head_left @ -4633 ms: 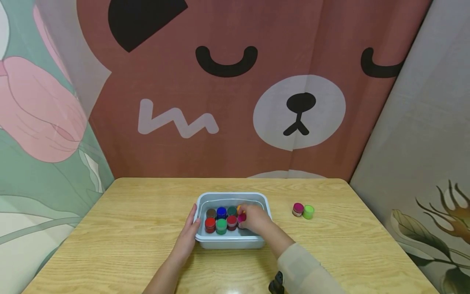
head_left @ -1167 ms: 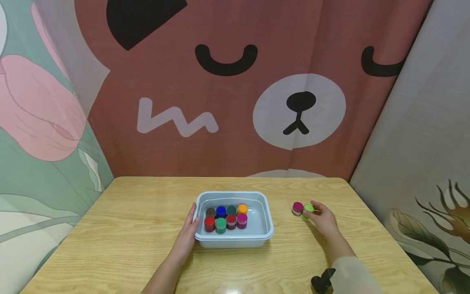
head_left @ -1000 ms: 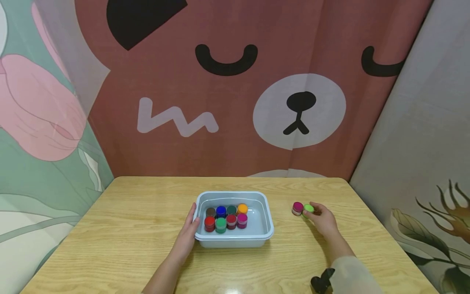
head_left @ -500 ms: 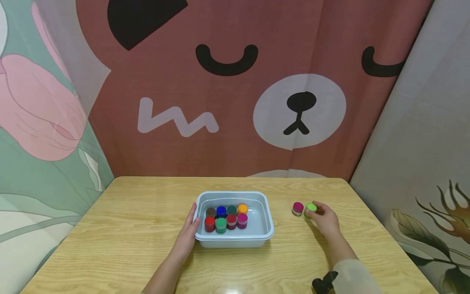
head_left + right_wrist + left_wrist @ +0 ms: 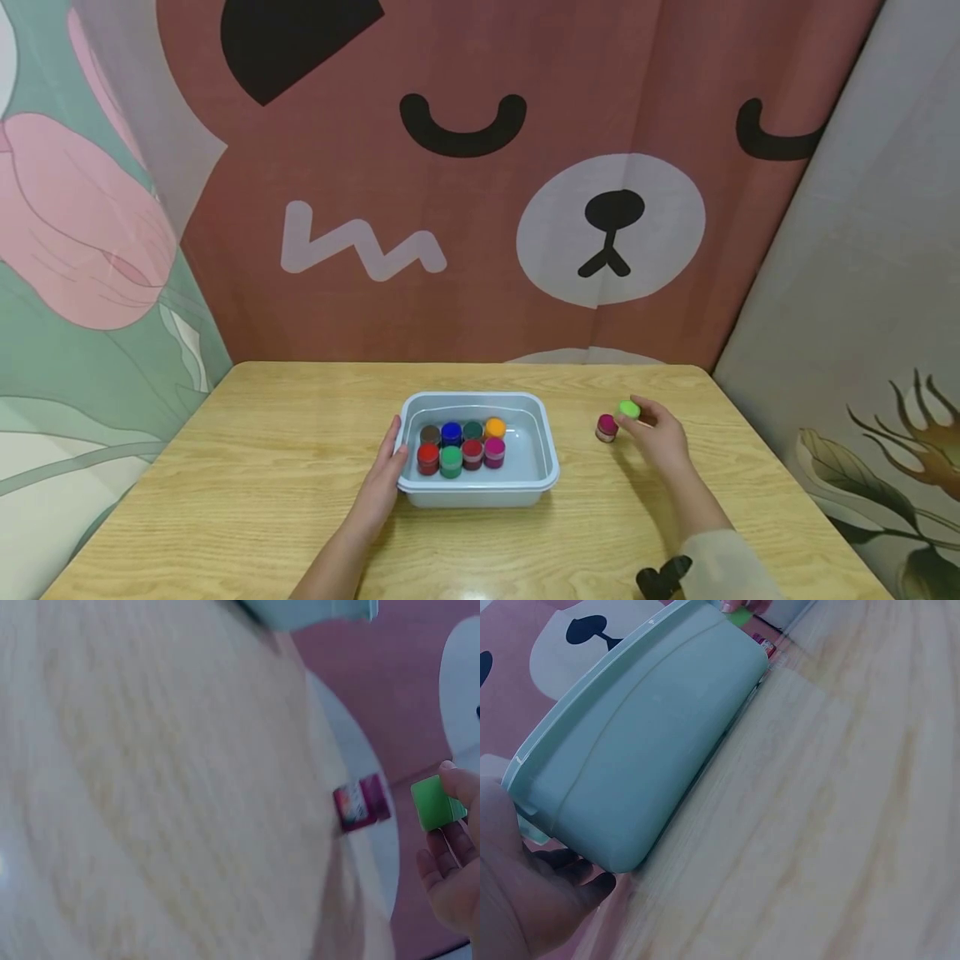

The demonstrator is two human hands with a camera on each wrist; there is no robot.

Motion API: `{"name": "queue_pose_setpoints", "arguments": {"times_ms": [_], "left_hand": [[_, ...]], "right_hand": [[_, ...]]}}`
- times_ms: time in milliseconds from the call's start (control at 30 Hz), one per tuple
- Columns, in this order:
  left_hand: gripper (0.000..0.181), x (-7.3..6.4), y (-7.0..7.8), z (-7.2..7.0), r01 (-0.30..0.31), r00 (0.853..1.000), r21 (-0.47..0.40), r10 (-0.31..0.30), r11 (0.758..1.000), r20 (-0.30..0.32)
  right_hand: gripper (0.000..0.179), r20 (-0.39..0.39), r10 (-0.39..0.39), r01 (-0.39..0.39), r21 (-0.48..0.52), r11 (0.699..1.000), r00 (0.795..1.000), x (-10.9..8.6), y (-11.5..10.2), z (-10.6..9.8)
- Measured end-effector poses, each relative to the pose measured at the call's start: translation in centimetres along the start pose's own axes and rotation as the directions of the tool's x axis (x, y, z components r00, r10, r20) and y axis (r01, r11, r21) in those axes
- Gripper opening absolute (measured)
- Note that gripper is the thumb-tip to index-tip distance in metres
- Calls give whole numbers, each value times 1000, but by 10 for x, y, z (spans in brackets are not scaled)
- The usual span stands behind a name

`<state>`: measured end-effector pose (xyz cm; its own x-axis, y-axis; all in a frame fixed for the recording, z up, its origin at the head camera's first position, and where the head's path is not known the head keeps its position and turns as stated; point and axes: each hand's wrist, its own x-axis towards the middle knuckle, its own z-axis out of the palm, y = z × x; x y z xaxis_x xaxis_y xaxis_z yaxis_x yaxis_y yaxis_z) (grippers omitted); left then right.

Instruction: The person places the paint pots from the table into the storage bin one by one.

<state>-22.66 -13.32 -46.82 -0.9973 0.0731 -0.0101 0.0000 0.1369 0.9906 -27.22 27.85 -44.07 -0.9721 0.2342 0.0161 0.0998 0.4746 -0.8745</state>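
Between thumb and fingers, my right hand (image 5: 662,437) pinches a small light green paint jar (image 5: 628,409). The jar is raised off the table in the right wrist view, its green side (image 5: 433,803) showing. Just below it, a magenta paint jar (image 5: 607,427) stands on the table, apart from the hand. My left hand (image 5: 384,479) holds the left end of a pale blue-grey plastic tub (image 5: 476,497), thumb at the rim and fingers against the outer wall. Several paint jars stand in two rows inside, among them an orange jar (image 5: 495,427) and a red jar (image 5: 428,458).
The wooden table (image 5: 300,433) reaches back to a curtain (image 5: 480,325) printed with a bear's face. Inside the tub, bare floor shows to the right of the jars. A black object (image 5: 663,577) is by the right sleeve.
My right hand let go of a magenta jar in the tub and moved right to the light green jar. It has gripped that jar and lifted it. The left hand stays on the tub.
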Motion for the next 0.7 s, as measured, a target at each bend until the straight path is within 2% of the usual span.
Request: {"name": "queue_pose_setpoints", "arguments": {"times_ms": [400, 600, 700], "left_hand": [[58, 1, -2, 0, 6, 1000, -7, -6, 1000, 2], [58, 1, -2, 0, 6, 1000, -1, -6, 1000, -2], [58, 1, -2, 0, 3, 1000, 6, -3, 1000, -3]], "right_hand": [[61, 42, -83, 80, 72, 994, 996, -6, -41, 16], [57, 89, -100, 83, 175, 981, 991, -10, -59, 29], [55, 97, -131, 114, 157, 981, 987, -13, -65, 36]]}}
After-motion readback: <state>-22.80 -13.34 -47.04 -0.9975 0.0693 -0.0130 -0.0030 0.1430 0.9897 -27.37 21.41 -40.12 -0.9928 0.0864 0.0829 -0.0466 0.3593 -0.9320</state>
